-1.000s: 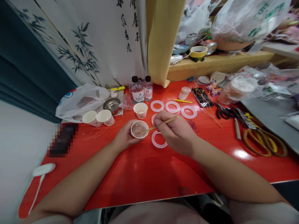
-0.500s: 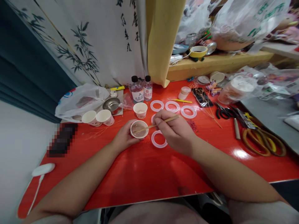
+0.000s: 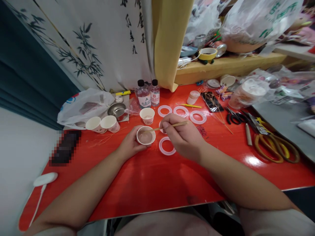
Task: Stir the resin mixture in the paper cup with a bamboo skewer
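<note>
A small white paper cup [image 3: 146, 135] with pale liquid stands on the red table [image 3: 152, 183]. My left hand [image 3: 130, 144] is wrapped round its left side. My right hand [image 3: 183, 137] is closed in a pinch on a thin wooden stick [image 3: 169, 125], whose tip dips into the cup. A white ring mould [image 3: 167, 146] lies just below my right hand's fingers. Three more white rings [image 3: 181, 111] lie in a row behind the hand. Another ring is partly hidden under my right fingers.
A second paper cup [image 3: 147, 115] and two bottles marked A [image 3: 144, 94] and B [image 3: 155, 93] stand behind. Two cups [image 3: 102, 124] lie at the left by a plastic bag [image 3: 83, 106]. Scissors and pliers [image 3: 268, 141] lie at the right. A phone [image 3: 212, 101] lies near the rings.
The stick's tip has swung from the near side of the cup to its far side. My hands and the cup have stayed in place.
</note>
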`<state>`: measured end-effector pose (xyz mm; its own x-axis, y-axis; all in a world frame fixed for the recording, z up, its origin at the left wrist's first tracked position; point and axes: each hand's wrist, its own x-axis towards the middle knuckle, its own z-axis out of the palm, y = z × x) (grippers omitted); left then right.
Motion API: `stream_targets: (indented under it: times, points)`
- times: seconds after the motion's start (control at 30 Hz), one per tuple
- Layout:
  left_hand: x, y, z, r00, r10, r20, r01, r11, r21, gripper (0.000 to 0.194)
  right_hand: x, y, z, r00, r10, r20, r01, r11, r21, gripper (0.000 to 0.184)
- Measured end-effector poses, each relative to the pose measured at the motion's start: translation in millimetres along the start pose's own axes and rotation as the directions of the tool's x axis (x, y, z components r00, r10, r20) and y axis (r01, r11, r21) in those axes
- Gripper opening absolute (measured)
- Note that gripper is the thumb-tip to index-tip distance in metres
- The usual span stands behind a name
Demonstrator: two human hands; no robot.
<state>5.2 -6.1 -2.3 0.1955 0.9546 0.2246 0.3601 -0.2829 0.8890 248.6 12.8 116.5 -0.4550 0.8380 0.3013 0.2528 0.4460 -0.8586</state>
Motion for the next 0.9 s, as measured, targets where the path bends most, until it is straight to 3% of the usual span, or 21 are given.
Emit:
stream_targets:
  times: [0.9]
  points:
    - [1.8, 0.9, 0.9, 1.000, 0.013, -0.005, -0.013, 1.000, -0.001, 0.066, 2.9, 1.6, -4.2, 0.999, -0.016, 0.042, 0.018, 0.999, -0.042, 0.020]
